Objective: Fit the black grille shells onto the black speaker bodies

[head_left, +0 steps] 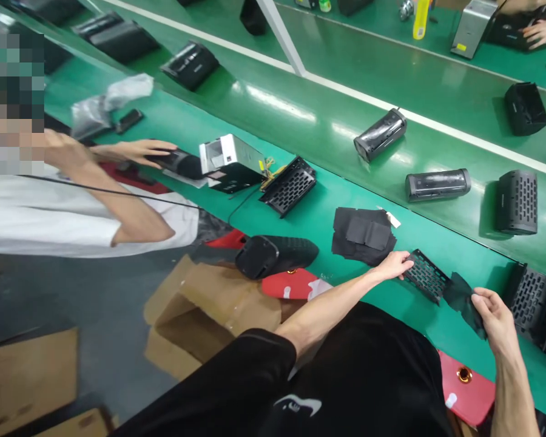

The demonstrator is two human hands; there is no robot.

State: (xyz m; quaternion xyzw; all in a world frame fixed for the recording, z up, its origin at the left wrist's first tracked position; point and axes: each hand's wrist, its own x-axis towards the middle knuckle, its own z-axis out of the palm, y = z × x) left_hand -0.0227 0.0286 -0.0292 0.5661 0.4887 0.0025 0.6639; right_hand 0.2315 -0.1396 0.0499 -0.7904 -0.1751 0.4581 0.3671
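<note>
My left hand [395, 265] is closed on the left end of a black perforated speaker grille [426, 276] at the green bench. In my right hand [495, 312] a thin sheet of black cloth [465, 300] is pinched between thumb and fingers. The cloth's left edge meets or overlaps the grille's right end; I cannot tell whether they touch. Beyond my left wrist lies a stack of black cloth sheets [368, 233] with a small white tag. More perforated black housings [530, 297] stand to the right of my right hand.
Black speakers [438, 184] sit along the green conveyor [318, 139] ahead. To the left are another perforated housing [291, 185], a metal box [232, 161] and a large black speaker shell [275, 255]. A co-worker [141, 152] works at far left. An open cardboard box [209, 309] stands below.
</note>
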